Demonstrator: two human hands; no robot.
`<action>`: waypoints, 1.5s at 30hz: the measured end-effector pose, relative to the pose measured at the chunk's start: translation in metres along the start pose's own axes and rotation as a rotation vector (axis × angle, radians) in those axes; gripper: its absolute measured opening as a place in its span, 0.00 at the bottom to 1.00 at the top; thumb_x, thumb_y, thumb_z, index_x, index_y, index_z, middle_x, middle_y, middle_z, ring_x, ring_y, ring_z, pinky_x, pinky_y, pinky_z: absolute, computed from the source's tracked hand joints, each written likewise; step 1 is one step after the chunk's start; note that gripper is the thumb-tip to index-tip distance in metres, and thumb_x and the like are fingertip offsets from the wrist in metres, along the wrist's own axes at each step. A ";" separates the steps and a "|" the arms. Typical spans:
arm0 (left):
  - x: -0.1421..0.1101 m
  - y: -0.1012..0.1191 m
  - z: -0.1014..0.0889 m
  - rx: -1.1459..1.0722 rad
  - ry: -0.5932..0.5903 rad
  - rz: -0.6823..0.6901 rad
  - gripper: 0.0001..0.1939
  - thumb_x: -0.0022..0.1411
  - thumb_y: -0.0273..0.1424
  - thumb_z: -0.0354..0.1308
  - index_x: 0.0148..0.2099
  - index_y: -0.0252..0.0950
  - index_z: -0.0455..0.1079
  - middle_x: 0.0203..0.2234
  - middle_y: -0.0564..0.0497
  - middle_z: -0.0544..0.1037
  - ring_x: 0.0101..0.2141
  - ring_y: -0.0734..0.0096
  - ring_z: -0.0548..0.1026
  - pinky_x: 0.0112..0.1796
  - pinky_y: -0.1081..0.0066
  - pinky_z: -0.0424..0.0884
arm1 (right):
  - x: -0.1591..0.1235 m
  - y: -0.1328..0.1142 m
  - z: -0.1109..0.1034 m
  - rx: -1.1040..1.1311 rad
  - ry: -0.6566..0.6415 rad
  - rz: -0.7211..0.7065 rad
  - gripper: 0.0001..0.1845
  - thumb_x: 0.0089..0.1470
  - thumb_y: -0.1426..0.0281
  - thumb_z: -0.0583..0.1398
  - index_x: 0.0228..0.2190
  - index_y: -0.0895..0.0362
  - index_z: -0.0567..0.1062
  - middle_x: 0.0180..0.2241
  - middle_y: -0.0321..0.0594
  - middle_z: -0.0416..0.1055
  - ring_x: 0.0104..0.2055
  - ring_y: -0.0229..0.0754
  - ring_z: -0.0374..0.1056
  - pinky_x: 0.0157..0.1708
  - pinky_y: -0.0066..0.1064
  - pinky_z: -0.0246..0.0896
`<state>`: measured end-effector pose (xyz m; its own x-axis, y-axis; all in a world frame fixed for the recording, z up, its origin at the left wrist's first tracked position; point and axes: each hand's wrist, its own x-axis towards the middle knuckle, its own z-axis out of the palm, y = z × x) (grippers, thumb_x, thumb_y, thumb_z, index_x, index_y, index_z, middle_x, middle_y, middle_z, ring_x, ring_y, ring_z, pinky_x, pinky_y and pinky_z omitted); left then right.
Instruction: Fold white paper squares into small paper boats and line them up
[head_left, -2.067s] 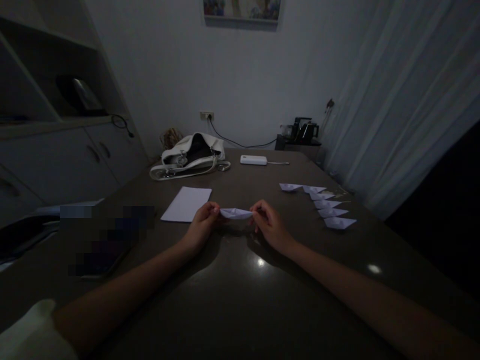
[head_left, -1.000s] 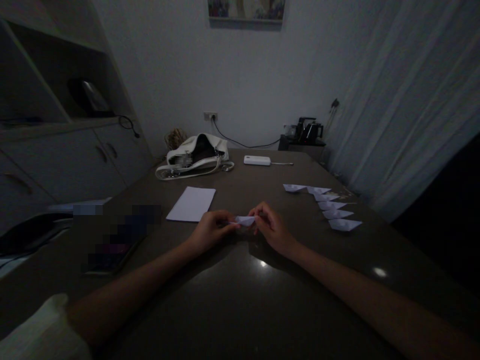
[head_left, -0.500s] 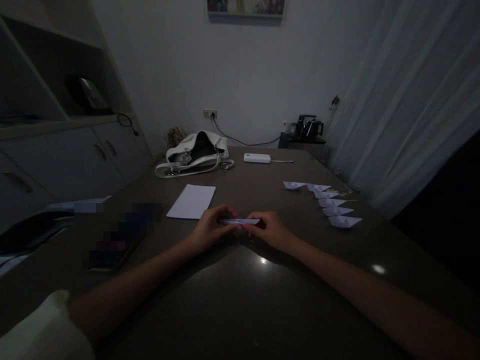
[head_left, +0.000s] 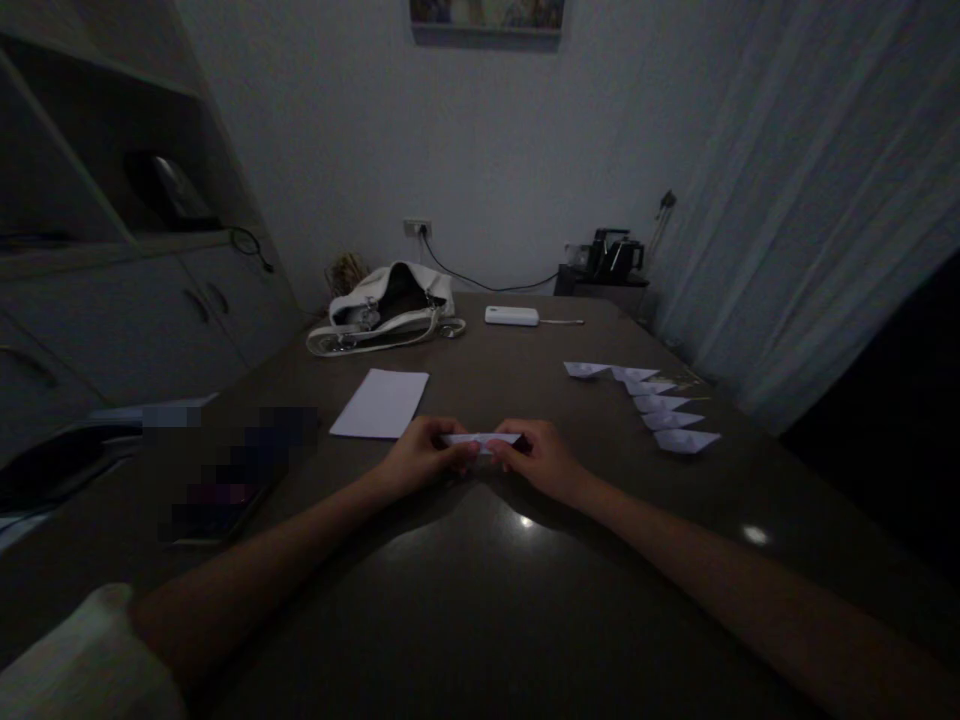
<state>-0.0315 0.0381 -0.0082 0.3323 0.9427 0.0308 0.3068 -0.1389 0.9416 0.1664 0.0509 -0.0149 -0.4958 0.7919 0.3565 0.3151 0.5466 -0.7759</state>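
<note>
Between my two hands is a white folded paper boat, held just above the dark table. My left hand pinches its left end, thumb on the near side and fingers behind. At the other end, my right hand grips it the same way, with the thumb close to the middle. My fingers cover both ends and part of the underside. Several finished paper boats stand in a slanting row on the right of the table. A stack of white paper lies beyond my left hand.
A white handbag rests at the table's far left, with a white power bank and short cable to its right. A blurred-out flat object lies left of my left forearm. Kettles stand behind the table at the right.
My thumbs have shifted up onto the near face of the paper boat, and more of that face shows. Both hands stay in nearly the same place; the view has moved slightly.
</note>
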 end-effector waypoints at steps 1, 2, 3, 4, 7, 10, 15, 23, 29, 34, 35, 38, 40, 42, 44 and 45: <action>0.000 0.000 0.001 -0.009 0.000 -0.006 0.16 0.52 0.40 0.61 0.31 0.30 0.69 0.17 0.52 0.74 0.18 0.75 0.70 0.20 0.78 0.61 | 0.000 0.000 0.000 -0.011 0.002 -0.003 0.14 0.55 0.63 0.57 0.24 0.59 0.72 0.19 0.35 0.68 0.21 0.34 0.64 0.23 0.23 0.55; 0.001 0.000 0.001 -0.014 -0.001 -0.005 0.16 0.52 0.40 0.61 0.31 0.30 0.69 0.17 0.53 0.73 0.18 0.76 0.69 0.19 0.79 0.61 | 0.000 0.000 0.000 -0.020 0.006 -0.006 0.14 0.55 0.64 0.57 0.24 0.59 0.72 0.19 0.35 0.68 0.21 0.34 0.63 0.22 0.23 0.55; 0.001 0.000 0.001 -0.014 -0.004 0.002 0.16 0.52 0.40 0.61 0.31 0.30 0.69 0.17 0.53 0.73 0.18 0.76 0.69 0.19 0.79 0.60 | 0.000 0.000 0.000 -0.023 0.010 -0.005 0.13 0.55 0.64 0.57 0.24 0.60 0.72 0.19 0.35 0.68 0.21 0.34 0.63 0.22 0.23 0.55; 0.002 -0.001 0.001 -0.011 -0.010 0.007 0.16 0.52 0.40 0.61 0.31 0.30 0.69 0.17 0.53 0.73 0.18 0.77 0.69 0.19 0.79 0.60 | 0.000 0.000 0.000 -0.022 0.013 -0.001 0.13 0.55 0.64 0.57 0.24 0.60 0.72 0.19 0.35 0.68 0.21 0.34 0.64 0.22 0.23 0.55; 0.003 -0.002 0.000 0.000 -0.038 -0.014 0.16 0.52 0.40 0.61 0.32 0.29 0.70 0.17 0.53 0.73 0.18 0.77 0.68 0.20 0.79 0.61 | -0.001 0.001 0.001 -0.004 0.007 0.022 0.12 0.54 0.65 0.58 0.24 0.60 0.72 0.19 0.35 0.68 0.21 0.34 0.64 0.22 0.24 0.56; 0.003 -0.001 -0.002 0.026 -0.073 -0.033 0.16 0.51 0.39 0.62 0.33 0.29 0.70 0.18 0.53 0.73 0.19 0.77 0.69 0.21 0.79 0.62 | -0.001 0.002 0.001 0.007 -0.029 0.040 0.11 0.53 0.66 0.58 0.25 0.60 0.72 0.19 0.36 0.69 0.21 0.34 0.65 0.23 0.24 0.56; 0.000 0.004 -0.002 0.099 -0.114 -0.014 0.15 0.50 0.39 0.62 0.30 0.30 0.71 0.18 0.53 0.73 0.19 0.76 0.68 0.20 0.79 0.61 | 0.001 0.003 0.000 0.048 -0.048 0.038 0.11 0.51 0.64 0.60 0.26 0.60 0.74 0.20 0.36 0.69 0.22 0.35 0.65 0.23 0.24 0.56; 0.000 0.001 -0.001 0.009 -0.050 -0.013 0.15 0.51 0.40 0.61 0.30 0.31 0.69 0.19 0.54 0.73 0.20 0.76 0.69 0.21 0.79 0.62 | 0.001 0.006 0.002 0.254 -0.087 0.145 0.13 0.49 0.63 0.61 0.30 0.62 0.75 0.22 0.38 0.71 0.23 0.35 0.66 0.22 0.25 0.58; 0.003 -0.002 -0.002 0.016 -0.033 -0.026 0.17 0.52 0.42 0.61 0.33 0.30 0.70 0.18 0.54 0.73 0.19 0.75 0.69 0.20 0.78 0.60 | 0.003 0.010 0.001 0.275 -0.017 0.174 0.12 0.49 0.63 0.61 0.26 0.61 0.73 0.19 0.35 0.68 0.20 0.34 0.63 0.21 0.25 0.57; 0.005 0.001 -0.001 -0.055 -0.010 -0.043 0.15 0.53 0.39 0.60 0.28 0.31 0.67 0.17 0.54 0.72 0.18 0.78 0.68 0.19 0.79 0.60 | 0.006 0.015 0.001 0.357 0.047 0.192 0.12 0.46 0.63 0.62 0.24 0.60 0.72 0.19 0.34 0.68 0.20 0.33 0.63 0.22 0.25 0.57; 0.005 0.001 -0.001 -0.064 -0.011 -0.042 0.14 0.53 0.39 0.60 0.28 0.31 0.66 0.17 0.54 0.72 0.18 0.78 0.68 0.19 0.79 0.60 | 0.006 0.016 0.002 0.363 0.053 0.190 0.12 0.46 0.62 0.62 0.25 0.60 0.72 0.19 0.34 0.68 0.21 0.34 0.63 0.22 0.26 0.57; 0.005 0.000 -0.001 -0.081 -0.012 -0.051 0.15 0.52 0.40 0.60 0.28 0.31 0.67 0.16 0.54 0.71 0.17 0.78 0.67 0.19 0.79 0.59 | 0.005 0.014 0.002 0.365 0.063 0.193 0.13 0.46 0.62 0.62 0.25 0.61 0.72 0.20 0.35 0.68 0.21 0.34 0.63 0.22 0.26 0.57; 0.004 0.000 -0.002 -0.085 -0.015 -0.052 0.15 0.52 0.40 0.61 0.29 0.31 0.67 0.16 0.54 0.72 0.17 0.78 0.68 0.19 0.79 0.59 | 0.005 0.012 0.002 0.364 0.038 0.202 0.13 0.46 0.62 0.62 0.27 0.61 0.73 0.20 0.35 0.68 0.21 0.33 0.63 0.21 0.25 0.56; 0.003 0.000 -0.002 -0.084 -0.032 -0.049 0.16 0.51 0.40 0.62 0.30 0.31 0.67 0.18 0.54 0.73 0.19 0.77 0.69 0.20 0.79 0.61 | 0.004 0.009 0.001 0.356 -0.011 0.198 0.13 0.46 0.62 0.62 0.28 0.61 0.73 0.19 0.34 0.68 0.20 0.33 0.62 0.21 0.25 0.56; 0.002 0.000 -0.001 -0.079 -0.067 -0.042 0.16 0.50 0.40 0.63 0.31 0.31 0.68 0.20 0.53 0.74 0.21 0.76 0.70 0.22 0.78 0.63 | 0.004 0.007 0.000 0.322 -0.055 0.177 0.12 0.46 0.63 0.63 0.26 0.61 0.73 0.19 0.34 0.67 0.20 0.32 0.62 0.20 0.24 0.55; 0.001 0.001 -0.001 -0.076 -0.084 -0.030 0.17 0.49 0.40 0.64 0.32 0.31 0.69 0.20 0.53 0.74 0.21 0.76 0.71 0.23 0.77 0.64 | 0.004 0.006 0.000 0.299 -0.068 0.165 0.12 0.46 0.64 0.63 0.25 0.61 0.72 0.19 0.34 0.67 0.20 0.32 0.62 0.21 0.24 0.55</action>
<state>-0.0317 0.0396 -0.0070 0.3983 0.9170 -0.0233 0.2508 -0.0845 0.9643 0.1665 0.0577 -0.0184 -0.5140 0.8374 0.1862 0.1496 0.3012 -0.9417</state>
